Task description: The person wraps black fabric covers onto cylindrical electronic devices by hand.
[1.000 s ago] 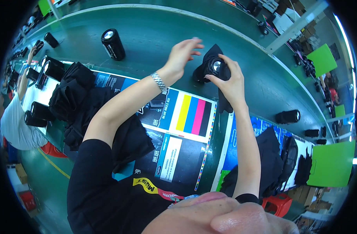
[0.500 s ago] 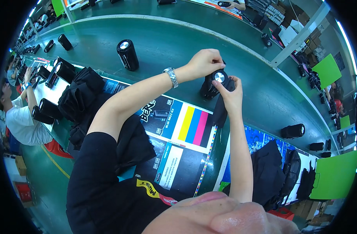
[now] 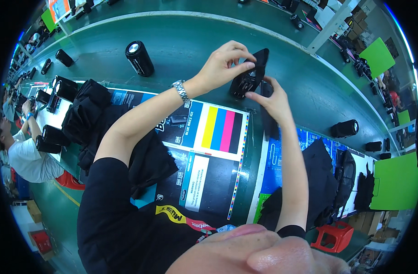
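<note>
Out over the green bench, both arms reach to a black cylindrical speaker (image 3: pixel 243 85) that stands tilted. My left hand (image 3: pixel 225 64) pinches at its upper end, where a black cloth flap (image 3: pixel 262 58) rises and covers most of the silver disc. With its thumb on the lower side and its fingers behind, my right hand (image 3: pixel 275 101) grips the speaker. A strip of black cloth (image 3: pixel 269 122) hangs below that hand. How far the cloth wraps around the speaker is hidden.
Another speaker (image 3: pixel 139 58) stands farther left, and one (image 3: pixel 345 129) lies at right. Black cloth piles (image 3: pixel 88 109) (image 3: pixel 316 182) flank printed sheets (image 3: pixel 218 178). At left a co-worker (image 3: pixel 33 153) sits near more speakers. A red stool (image 3: pixel 333 236) is at lower right.
The speaker and both hands have shifted up and left in view. The black cloth flap now stands up over the speaker's end, where the silver disc showed before.
</note>
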Tool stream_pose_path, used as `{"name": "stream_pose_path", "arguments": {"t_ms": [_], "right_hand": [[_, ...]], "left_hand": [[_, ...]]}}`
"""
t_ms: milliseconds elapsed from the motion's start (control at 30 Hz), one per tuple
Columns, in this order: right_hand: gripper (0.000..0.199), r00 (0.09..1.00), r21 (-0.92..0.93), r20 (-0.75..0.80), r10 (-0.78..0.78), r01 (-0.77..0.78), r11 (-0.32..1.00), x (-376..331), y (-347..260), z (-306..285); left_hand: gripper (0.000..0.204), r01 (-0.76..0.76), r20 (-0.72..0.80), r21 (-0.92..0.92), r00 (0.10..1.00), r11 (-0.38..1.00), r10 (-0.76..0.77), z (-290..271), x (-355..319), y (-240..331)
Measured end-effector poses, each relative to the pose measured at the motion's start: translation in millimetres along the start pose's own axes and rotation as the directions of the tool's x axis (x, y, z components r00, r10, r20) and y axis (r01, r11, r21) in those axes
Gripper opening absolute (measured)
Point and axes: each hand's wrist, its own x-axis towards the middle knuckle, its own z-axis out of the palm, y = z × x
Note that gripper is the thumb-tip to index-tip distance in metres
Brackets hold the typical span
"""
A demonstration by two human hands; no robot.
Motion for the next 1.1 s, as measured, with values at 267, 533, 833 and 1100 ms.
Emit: {"name": "stream_pose_path", "arguments": {"t_ms": [267, 533, 833, 1100], "right_hand": [[0.024, 0.917, 0.362, -0.231, 0.327, -0.231, 0.903, 45, 42, -6], [0.020, 0.838, 0.914, -0.132, 0.529, -0.104, 0.392, 67, 10, 50], [0.016, 0.826, 0.881, -0.230, 0.515, -0.048, 0.470, 46, 86, 72], [0.029, 0.685, 0.396, -0.617, 0.388, -0.156, 0.905, 35, 87, 41]], "left_hand": [[0.054, 0.506, 0.108, -0.709, 0.766, 0.491, -0.634, 41, 25, -49], [0.059, 0.428, 0.129, -0.829, 0.773, 0.361, -0.622, 97, 10, -45], [0.053, 0.421, -0.005, -0.758, 0.760, 0.499, -0.650, 136, -14, -65], [0.044, 0.634, 0.059, -0.475, 0.715, 0.610, -0.697, 123, -11, -59]]}}
